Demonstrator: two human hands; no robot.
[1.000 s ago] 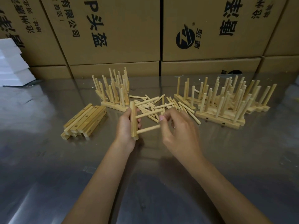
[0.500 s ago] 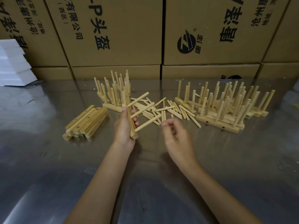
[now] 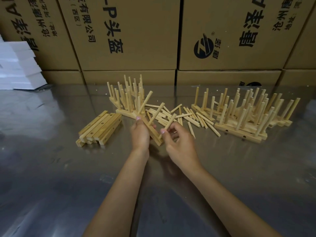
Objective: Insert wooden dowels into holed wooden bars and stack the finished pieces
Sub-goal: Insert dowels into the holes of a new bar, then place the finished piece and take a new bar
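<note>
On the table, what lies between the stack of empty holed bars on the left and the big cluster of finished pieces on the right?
In the head view: the smaller finished cluster, the loose dowels, and nearer the camera both hands, left hand gripping a bar, right hand pinching its third dowel.

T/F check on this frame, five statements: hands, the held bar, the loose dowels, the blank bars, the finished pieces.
1. The left hand grips a holed bar with dowels already standing in it. True.
2. The right hand is empty. False: its fingers pinch a dowel at the bar.
3. The blank bars are stacked to the right of the hands. False: they lie to the left.
4. Loose dowels lie scattered on the metal table beyond the hands. True.
5. Finished pieces stand only on the right. False: another group stands at centre left.
</note>
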